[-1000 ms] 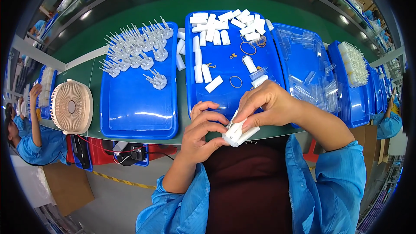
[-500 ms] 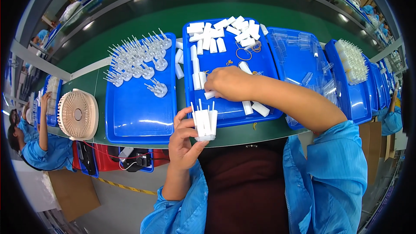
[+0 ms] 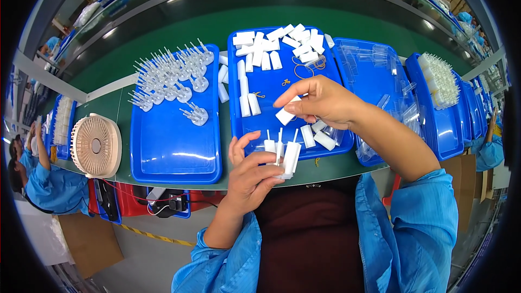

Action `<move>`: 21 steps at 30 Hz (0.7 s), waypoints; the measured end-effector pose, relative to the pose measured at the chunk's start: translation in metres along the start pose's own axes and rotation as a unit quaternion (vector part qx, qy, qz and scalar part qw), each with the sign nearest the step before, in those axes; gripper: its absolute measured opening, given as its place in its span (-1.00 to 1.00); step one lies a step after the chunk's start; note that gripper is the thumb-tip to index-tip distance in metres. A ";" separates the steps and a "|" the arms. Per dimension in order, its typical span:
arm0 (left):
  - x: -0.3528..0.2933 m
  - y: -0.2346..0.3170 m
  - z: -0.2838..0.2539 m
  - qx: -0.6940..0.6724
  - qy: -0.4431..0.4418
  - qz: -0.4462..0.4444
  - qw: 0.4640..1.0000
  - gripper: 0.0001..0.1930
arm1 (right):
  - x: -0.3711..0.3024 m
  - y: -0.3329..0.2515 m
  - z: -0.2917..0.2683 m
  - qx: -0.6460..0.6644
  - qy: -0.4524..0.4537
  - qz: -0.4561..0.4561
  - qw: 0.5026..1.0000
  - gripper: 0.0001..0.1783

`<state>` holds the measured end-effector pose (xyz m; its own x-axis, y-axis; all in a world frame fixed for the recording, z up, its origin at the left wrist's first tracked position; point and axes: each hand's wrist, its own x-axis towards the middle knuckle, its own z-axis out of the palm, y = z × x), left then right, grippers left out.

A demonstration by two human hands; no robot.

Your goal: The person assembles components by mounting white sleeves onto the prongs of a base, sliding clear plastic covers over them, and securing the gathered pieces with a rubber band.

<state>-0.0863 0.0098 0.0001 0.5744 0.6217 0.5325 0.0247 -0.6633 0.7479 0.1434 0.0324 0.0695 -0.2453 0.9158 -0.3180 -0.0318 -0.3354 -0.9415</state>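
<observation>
My left hand [image 3: 245,184] grips a pronged base [image 3: 286,176] from below, near the front edge of the middle blue tray [image 3: 267,84]. Thin white pins stand up from that base, with white blocks [image 3: 292,154] fitted around some of them. Between thumb and fingers, my right hand [image 3: 332,102] pinches a loose white block [image 3: 287,114], tilted and apart from the base. More white blocks [image 3: 269,43] lie in a pile at the tray's far end, and a few sit at its near right corner. My left fingers partly hide the base.
The left blue tray [image 3: 173,144] carries many pronged bases [image 3: 173,73]; clear plastic pieces [image 3: 374,54] lie in the right one. A beige fan [image 3: 96,145] stands at the left. Rubber bands [image 3: 315,66] lie beside the pile. A person in blue [image 3: 51,184] works at far left.
My right hand has lifted from the middle tray with a white block and moved right. My left hand has shifted slightly right with the base, which has turned.
</observation>
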 end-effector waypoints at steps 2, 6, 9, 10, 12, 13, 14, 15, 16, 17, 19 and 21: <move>0.004 0.002 0.002 0.002 -0.009 0.005 1.000 -0.86 | -0.004 -0.001 0.000 0.049 0.001 0.009 0.999 -0.77; 0.007 0.002 0.007 0.005 -0.021 0.013 1.000 -0.86 | -0.006 0.008 -0.006 0.123 0.012 0.029 0.992 -0.72; 0.007 0.004 0.009 0.006 -0.030 0.013 0.999 -0.86 | -0.008 0.012 -0.009 0.149 0.007 0.029 0.988 -0.70; 0.007 0.005 0.009 0.006 -0.032 0.012 0.999 -0.86 | -0.009 0.013 -0.008 0.151 0.007 0.029 0.988 -0.70; 0.008 0.005 0.011 0.013 -0.035 0.011 0.999 -0.86 | -0.011 0.013 -0.008 0.155 -0.004 0.031 0.987 -0.70; 0.009 0.005 0.012 0.013 -0.037 0.011 0.999 -0.86 | -0.013 0.013 -0.009 0.157 -0.003 0.031 0.987 -0.70; 0.009 0.004 0.012 0.013 -0.037 0.012 0.999 -0.86 | -0.014 0.013 -0.009 0.154 -0.009 0.028 0.988 -0.71; 0.009 0.004 0.013 0.014 -0.038 0.013 0.999 -0.86 | -0.015 0.012 -0.009 0.151 -0.014 0.025 0.988 -0.72; 0.009 0.004 0.013 0.013 -0.040 0.013 0.999 -0.86 | -0.017 0.011 -0.009 0.154 -0.013 0.025 0.988 -0.72; 0.009 0.004 0.014 0.019 -0.041 0.010 0.999 -0.85 | -0.019 0.009 -0.007 0.097 -0.006 0.011 0.995 -0.71; 0.010 0.004 0.014 0.025 -0.045 0.006 0.999 -0.85 | -0.023 0.005 -0.007 0.042 0.002 -0.003 0.999 -0.71; 0.011 0.004 0.015 0.047 -0.052 0.015 0.997 -0.83 | -0.026 0.001 -0.007 -0.192 0.013 -0.133 0.972 -0.70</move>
<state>-0.0680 0.0077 0.0032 0.6575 0.5573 0.5072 0.0792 -0.7205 0.6890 0.1569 0.0101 0.0761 -0.2532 0.9658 -0.0563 0.2750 0.0160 -0.9613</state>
